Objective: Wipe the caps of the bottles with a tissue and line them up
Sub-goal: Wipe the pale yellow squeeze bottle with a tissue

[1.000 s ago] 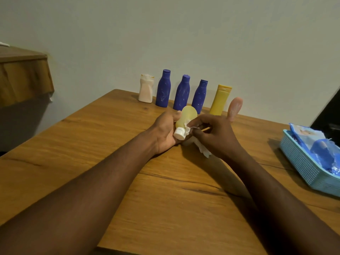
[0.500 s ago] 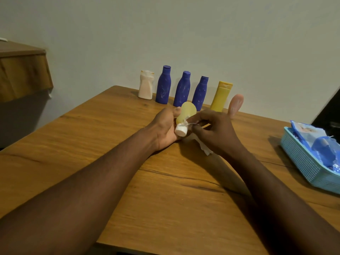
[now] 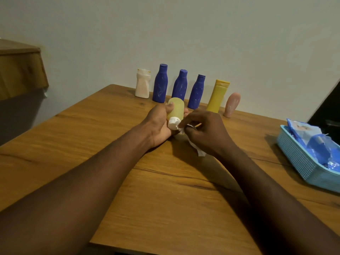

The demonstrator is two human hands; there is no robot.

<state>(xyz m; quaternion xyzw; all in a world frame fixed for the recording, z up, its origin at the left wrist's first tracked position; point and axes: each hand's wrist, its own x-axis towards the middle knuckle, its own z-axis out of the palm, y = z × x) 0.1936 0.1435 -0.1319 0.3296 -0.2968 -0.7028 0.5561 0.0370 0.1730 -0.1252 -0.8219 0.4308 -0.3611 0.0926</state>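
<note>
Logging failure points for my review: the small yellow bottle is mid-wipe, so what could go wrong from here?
1. The left hand grips the pale yellow bottle by its body while the right hand holds the tissue against the white cap; a hard squeeze might pop the cap open.
2. The pink tube at the row's right end stands on a narrow base; setting this bottle beside it could knock it over.

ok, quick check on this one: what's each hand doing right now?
Left hand: grips the pale yellow bottle, white cap toward the camera.
Right hand: pinches the tissue against that cap.
</note>
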